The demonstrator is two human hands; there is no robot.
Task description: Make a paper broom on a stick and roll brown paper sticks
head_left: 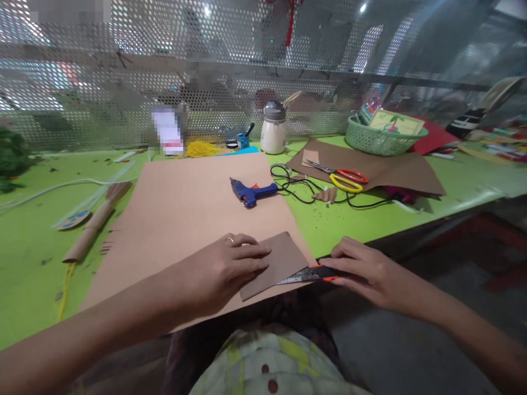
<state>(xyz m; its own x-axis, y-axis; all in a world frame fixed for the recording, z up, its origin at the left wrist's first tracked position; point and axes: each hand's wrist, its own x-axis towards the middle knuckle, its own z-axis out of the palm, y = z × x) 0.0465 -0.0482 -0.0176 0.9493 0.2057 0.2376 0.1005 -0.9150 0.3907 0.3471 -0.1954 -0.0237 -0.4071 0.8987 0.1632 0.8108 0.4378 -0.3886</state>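
Head view: left hand [230,266], fingers [253,252] together, presses brown card [286,255] — right hand [368,269] pinches a seemingly metal-bladed cutter [315,272].

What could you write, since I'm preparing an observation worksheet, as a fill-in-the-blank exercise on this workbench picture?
1. The right hand holds a cutter not by its blade but by its ____.
2. On one finger of the left hand, which rests on a small brown sheet, is a ____.
3. The glue gun lying on the large tan sheet has a mainly ____ body.
4. One loop of the scissors is orange-red; the other is ____.

Missing words: handle; ring; blue; yellow.
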